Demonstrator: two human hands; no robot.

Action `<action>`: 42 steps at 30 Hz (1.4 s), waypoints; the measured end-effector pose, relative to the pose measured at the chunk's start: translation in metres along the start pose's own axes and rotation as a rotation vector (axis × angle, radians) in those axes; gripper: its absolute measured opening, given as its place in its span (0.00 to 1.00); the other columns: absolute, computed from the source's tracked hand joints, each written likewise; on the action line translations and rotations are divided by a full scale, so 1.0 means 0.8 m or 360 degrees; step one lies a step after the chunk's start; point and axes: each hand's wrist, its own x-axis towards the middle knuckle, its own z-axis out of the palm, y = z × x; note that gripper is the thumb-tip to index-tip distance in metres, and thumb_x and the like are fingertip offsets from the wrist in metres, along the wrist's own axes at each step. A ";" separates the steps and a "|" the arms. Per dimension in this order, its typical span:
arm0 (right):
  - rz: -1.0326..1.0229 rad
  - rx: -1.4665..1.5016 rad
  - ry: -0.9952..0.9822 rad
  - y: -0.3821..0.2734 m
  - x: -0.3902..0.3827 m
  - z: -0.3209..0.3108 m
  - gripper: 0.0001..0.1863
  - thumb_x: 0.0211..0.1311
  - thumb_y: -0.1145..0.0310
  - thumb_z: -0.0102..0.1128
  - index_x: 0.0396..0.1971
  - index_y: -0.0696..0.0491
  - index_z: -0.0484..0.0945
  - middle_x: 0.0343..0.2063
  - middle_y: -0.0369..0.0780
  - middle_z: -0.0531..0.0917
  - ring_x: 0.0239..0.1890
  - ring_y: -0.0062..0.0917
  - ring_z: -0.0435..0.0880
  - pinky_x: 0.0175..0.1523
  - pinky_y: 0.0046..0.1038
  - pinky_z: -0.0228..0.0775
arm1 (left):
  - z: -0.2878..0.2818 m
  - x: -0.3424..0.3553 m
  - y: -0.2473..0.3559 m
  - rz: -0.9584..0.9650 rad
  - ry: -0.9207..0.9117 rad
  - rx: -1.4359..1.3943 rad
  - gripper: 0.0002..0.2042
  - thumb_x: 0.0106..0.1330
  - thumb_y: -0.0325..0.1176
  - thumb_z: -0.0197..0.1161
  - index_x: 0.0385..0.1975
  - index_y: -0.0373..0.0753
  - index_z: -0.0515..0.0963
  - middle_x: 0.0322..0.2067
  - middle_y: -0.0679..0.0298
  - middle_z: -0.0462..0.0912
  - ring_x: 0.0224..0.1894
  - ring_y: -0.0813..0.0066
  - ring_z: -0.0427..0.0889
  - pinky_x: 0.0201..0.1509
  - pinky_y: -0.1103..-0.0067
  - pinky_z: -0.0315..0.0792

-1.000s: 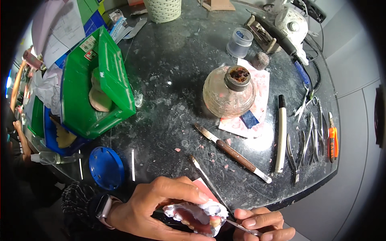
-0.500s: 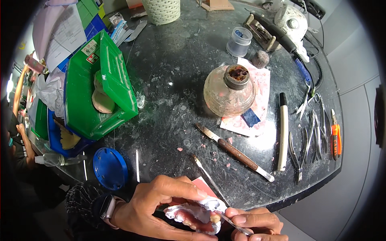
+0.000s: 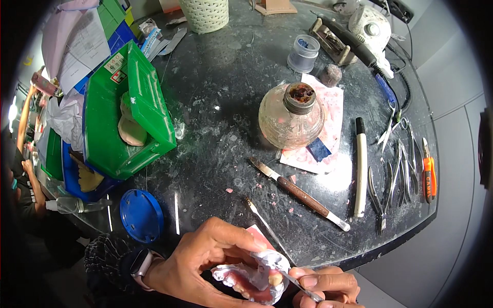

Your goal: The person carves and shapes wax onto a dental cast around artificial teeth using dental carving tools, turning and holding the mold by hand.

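My left hand (image 3: 197,262) is closed around a whitish plaster dental model (image 3: 270,260) bearing pink wax and several artificial teeth, low in the picture. My right hand (image 3: 334,283) pinches a thin metal carving instrument (image 3: 303,288); its tip meets the model's right side, beside a yellowish tooth (image 3: 276,278). Partly under the left hand lies a pink wax sheet (image 3: 261,237). Beside it rests a slim tool with a pale handle (image 3: 267,224). Beyond both hands, a wax knife with a brown handle (image 3: 303,196) lies on the dark bench.
A glass spirit burner (image 3: 291,120) stands on a stained white sheet (image 3: 331,110). At left are a green bin (image 3: 102,131) with a cast inside and a blue lid (image 3: 141,215). A marker (image 3: 361,174), pliers (image 3: 429,177) and scissors (image 3: 389,133) lie right. Another person's arm (image 3: 35,185) shows far left.
The dental model has turned slightly in my left hand, and its wax-covered inner side shows a little differently. My right hand keeps the carving instrument at nearly the same spot.
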 end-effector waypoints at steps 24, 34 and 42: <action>-0.0751 -0.0384 -0.0167 0.018 0.009 -0.007 0.11 0.61 0.78 0.41 0.44 0.55 0.61 0.49 0.57 0.65 0.49 0.35 0.72 0.38 0.16 0.69 | 0.001 -0.007 -0.002 0.0171 0.0017 0.0057 0.37 0.34 0.18 0.74 0.45 0.33 0.56 0.39 0.51 0.71 0.41 0.68 0.76 0.40 0.78 0.73; -0.0742 -0.0651 -0.0186 0.024 0.008 -0.024 0.19 0.53 0.83 0.51 0.39 0.53 0.54 0.40 0.59 0.72 0.35 0.33 0.79 0.34 0.24 0.74 | -0.010 -0.005 0.007 0.0085 -0.0027 0.0123 0.32 0.40 0.23 0.72 0.45 0.32 0.59 0.36 0.51 0.74 0.38 0.69 0.78 0.38 0.78 0.75; -0.1270 -0.0449 0.0008 0.041 0.037 -0.005 0.17 0.51 0.85 0.51 0.35 0.56 0.54 0.36 0.67 0.70 0.34 0.42 0.79 0.34 0.25 0.75 | -0.002 -0.003 -0.001 0.0302 0.0050 0.0231 0.35 0.34 0.21 0.75 0.46 0.33 0.63 0.36 0.52 0.75 0.34 0.71 0.77 0.33 0.81 0.72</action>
